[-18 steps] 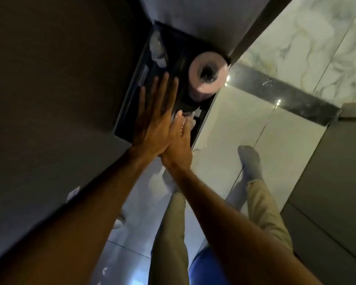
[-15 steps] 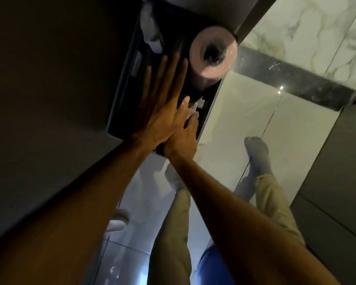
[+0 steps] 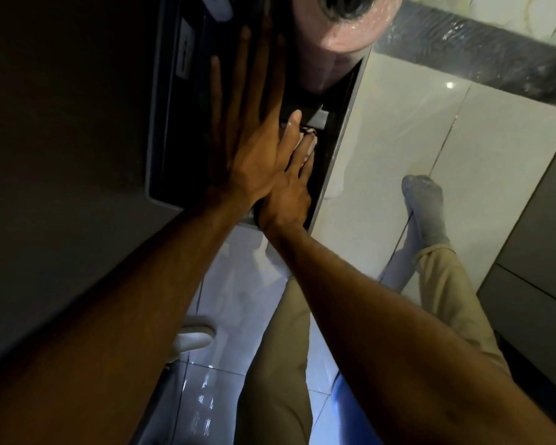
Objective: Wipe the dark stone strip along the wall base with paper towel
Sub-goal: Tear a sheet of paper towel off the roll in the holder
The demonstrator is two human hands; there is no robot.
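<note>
A pink paper towel roll [image 3: 344, 30] sits in a dark recessed wall dispenser [image 3: 174, 130] at the top centre. My left hand [image 3: 247, 139] lies flat and open against the dispenser's dark panel, fingers spread and pointing up. My right hand [image 3: 289, 187] reaches into the recess just below the roll, its fingers pinching a loose bit of pink paper [image 3: 308, 139]. The dark stone strip [image 3: 482, 56] runs along the base of the marble wall at the top right, away from both hands.
Glossy white floor tiles [image 3: 398, 130] lie below. My legs in beige trousers [image 3: 280, 364] and a grey sock [image 3: 426, 207] stand on them. A grey partition [image 3: 533, 252] is at the right, a dark wall [image 3: 52, 155] fills the left, and a white fixture edge [image 3: 190, 342] sits low.
The view has closed in on the dispenser, so the roll has slid to the top edge. My right fingers have pushed deeper into the recess onto the paper; the left hand stays flat.
</note>
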